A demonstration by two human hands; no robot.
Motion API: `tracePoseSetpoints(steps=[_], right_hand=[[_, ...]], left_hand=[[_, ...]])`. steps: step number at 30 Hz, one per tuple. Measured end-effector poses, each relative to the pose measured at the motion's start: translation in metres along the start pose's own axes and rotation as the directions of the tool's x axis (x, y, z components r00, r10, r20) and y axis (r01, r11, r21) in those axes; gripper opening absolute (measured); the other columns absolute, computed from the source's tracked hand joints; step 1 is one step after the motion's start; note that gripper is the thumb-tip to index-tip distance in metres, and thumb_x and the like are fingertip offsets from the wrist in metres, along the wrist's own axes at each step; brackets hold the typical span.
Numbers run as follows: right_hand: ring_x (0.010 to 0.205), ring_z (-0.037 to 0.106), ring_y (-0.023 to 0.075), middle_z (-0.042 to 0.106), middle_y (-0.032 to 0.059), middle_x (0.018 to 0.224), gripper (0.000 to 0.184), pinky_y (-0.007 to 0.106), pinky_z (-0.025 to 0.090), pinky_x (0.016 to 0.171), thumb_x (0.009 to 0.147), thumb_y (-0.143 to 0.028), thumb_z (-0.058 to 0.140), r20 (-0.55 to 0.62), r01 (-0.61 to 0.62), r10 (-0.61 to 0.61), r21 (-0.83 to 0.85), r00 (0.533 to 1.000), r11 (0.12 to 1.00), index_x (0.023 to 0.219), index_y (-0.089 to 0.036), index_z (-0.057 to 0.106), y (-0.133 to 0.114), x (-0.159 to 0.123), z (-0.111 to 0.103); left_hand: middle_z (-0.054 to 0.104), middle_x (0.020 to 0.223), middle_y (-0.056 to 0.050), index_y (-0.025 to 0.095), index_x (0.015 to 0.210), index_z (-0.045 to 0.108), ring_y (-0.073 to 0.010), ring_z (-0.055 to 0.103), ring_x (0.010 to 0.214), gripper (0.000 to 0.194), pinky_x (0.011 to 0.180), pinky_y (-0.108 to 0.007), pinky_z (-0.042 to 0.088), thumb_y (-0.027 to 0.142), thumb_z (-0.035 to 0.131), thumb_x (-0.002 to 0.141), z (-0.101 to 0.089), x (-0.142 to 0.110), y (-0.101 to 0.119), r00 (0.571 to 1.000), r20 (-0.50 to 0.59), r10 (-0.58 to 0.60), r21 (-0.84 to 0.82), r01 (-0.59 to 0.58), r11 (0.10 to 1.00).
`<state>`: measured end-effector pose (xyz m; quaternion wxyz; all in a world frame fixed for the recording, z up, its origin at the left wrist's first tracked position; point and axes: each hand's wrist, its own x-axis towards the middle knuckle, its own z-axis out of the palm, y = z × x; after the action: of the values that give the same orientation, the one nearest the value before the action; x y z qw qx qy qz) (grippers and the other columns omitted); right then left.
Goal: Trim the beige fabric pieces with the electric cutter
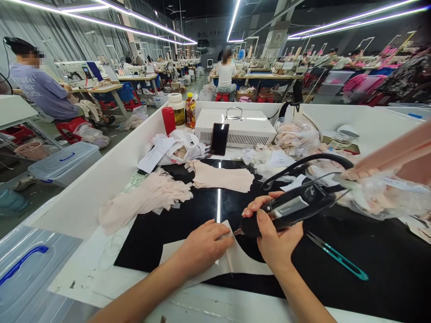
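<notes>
My right hand (278, 240) is wrapped round a black corded handheld power tool (292, 206), its tip pointing left and down. That tip is close to a pale fabric piece (249, 264) lying on the black mat (323, 287); whether it touches cannot be made out. My left hand (205, 244) rests on the fabric with fingers lying flat, its fingertips just left of the tool's tip. A narrow beige strip (229, 259) runs down the fabric below those fingertips. Teal thread snips (340, 258) lie on the mat to the right of my right hand.
Beyond my hands lie a pale pink fabric stack (222, 176) and a fanned pile (144, 202). A phone (220, 139) leans on a white vented box (235, 125). Bagged pieces (298, 134) and pink cloth (397, 152) crowd the right. People sit at sewing machines farther off.
</notes>
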<state>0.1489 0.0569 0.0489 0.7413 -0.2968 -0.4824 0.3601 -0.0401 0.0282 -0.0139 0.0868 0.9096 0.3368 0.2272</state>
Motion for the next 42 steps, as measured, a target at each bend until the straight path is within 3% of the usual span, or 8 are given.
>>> tracePoseSetpoints(steps=[10, 21, 34, 42], right_hand=[[0.068, 0.07, 0.0146, 0.071, -0.0042, 0.086, 0.033, 0.032, 0.064, 0.068, 0.095, -0.024, 0.085, -0.018, 0.022, -0.022, 0.03, 1.0, 0.999, 0.121, -0.028, 0.066, -0.009, 0.001, -0.006], [0.065, 0.069, 0.0141, 0.07, -0.0048, 0.085, 0.041, 0.032, 0.063, 0.068, 0.09, -0.031, 0.088, -0.064, 0.005, -0.005, 0.006, 0.998, 1.0, 0.12, -0.027, 0.061, 0.002, -0.004, 0.007], [0.066, 0.07, 0.0136, 0.072, -0.0045, 0.087, 0.038, 0.03, 0.062, 0.067, 0.093, -0.028, 0.087, -0.048, -0.019, 0.022, 0.057, 0.999, 0.998, 0.121, -0.028, 0.063, -0.008, -0.009, -0.001], [0.062, 0.07, 0.0135, 0.071, -0.0055, 0.082, 0.036, 0.029, 0.063, 0.063, 0.089, -0.022, 0.085, -0.094, -0.022, 0.02, -0.02, 0.995, 1.0, 0.116, -0.027, 0.062, -0.01, -0.009, 0.006]], left_hand=[[0.074, 0.131, -0.007, 0.023, 0.122, 0.072, -0.0223, 0.075, 0.119, 0.016, 0.119, -0.048, 0.056, 0.021, 0.059, 0.113, -0.003, -0.001, 0.0, 0.999, -0.034, 0.027, 0.01, -0.026, 1.0], [0.073, 0.132, -0.011, 0.02, 0.126, 0.071, -0.0228, 0.075, 0.121, 0.022, 0.118, -0.051, 0.057, 0.021, 0.052, 0.115, -0.012, 0.001, 0.0, 0.999, -0.012, 0.044, 0.013, -0.044, 0.999], [0.073, 0.132, -0.01, 0.022, 0.129, 0.07, -0.0228, 0.075, 0.121, 0.024, 0.118, -0.051, 0.057, 0.022, 0.05, 0.116, -0.012, -0.001, -0.002, 0.999, -0.006, 0.046, 0.028, -0.046, 0.999], [0.073, 0.134, -0.009, 0.023, 0.129, 0.072, -0.0215, 0.073, 0.123, 0.024, 0.122, -0.048, 0.054, 0.022, 0.053, 0.115, -0.012, -0.002, -0.006, 0.999, 0.004, 0.044, 0.029, -0.044, 0.999]])
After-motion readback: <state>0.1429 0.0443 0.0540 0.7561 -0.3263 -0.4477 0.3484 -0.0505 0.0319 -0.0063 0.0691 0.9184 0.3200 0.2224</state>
